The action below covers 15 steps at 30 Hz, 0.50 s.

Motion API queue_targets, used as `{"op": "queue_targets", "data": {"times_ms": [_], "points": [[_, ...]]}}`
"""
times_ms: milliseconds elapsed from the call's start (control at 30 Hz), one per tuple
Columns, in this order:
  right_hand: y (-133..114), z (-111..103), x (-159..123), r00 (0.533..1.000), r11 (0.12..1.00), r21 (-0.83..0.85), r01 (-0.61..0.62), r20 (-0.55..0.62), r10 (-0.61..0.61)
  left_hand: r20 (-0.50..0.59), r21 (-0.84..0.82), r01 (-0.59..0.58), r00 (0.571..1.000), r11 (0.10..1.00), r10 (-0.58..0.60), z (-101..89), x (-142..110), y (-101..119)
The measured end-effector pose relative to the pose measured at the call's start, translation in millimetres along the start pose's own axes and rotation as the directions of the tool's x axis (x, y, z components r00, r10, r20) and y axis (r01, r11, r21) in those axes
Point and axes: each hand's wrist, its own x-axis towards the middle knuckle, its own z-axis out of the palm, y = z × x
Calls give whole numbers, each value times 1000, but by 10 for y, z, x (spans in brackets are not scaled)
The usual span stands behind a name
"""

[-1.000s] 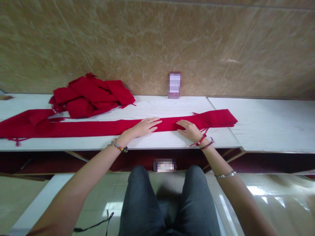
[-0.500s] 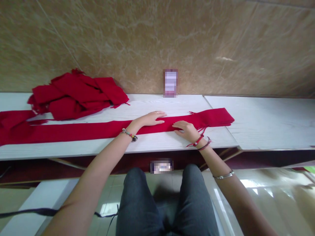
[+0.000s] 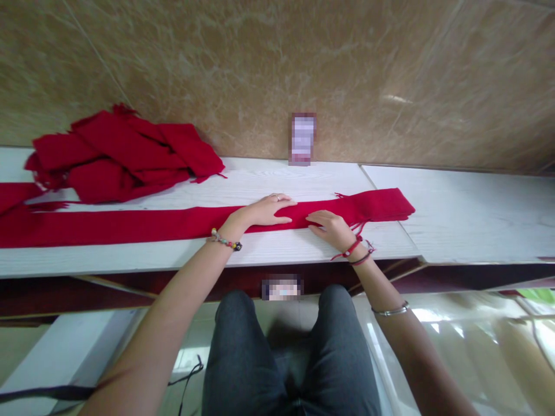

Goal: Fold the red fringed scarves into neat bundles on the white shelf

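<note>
A long red scarf [image 3: 130,227] lies stretched from left to right along the white tabletop, its right end folded over with fringe showing at the fold's edges. My left hand [image 3: 264,211] rests flat on the scarf's middle, fingers extended and pointing right. Just to its right, my right hand [image 3: 333,228] touches the scarf's near edge beside the folded part. Its fingers are stretched out to the left and slightly bent, with no cloth visibly gripped. The scarf's far left end runs out of view.
A loose heap of red scarves [image 3: 125,156] lies at the back left, against the brown marbled wall [image 3: 347,75]. A blurred upright card [image 3: 303,137] stands at the wall. The white tabletop [image 3: 468,219] has a seam on the right. A dark shelf [image 3: 243,277] runs under its front edge.
The camera view has shifted slightly. Both hands keep nearly the same place on the scarf, and the scarf's fold looks unchanged.
</note>
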Motion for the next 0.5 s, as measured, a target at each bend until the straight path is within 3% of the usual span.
{"op": "queue_targets", "data": {"times_ms": [233,500], "points": [[9,-15,3,999,998,-54,-21,26,23,-74,-47,-81,994,996,77,-74,-79,95],[-10,-29,14,999,995,-102,-10,32,14,-54,-73,-152,987,986,148,-112,-65,187]]}}
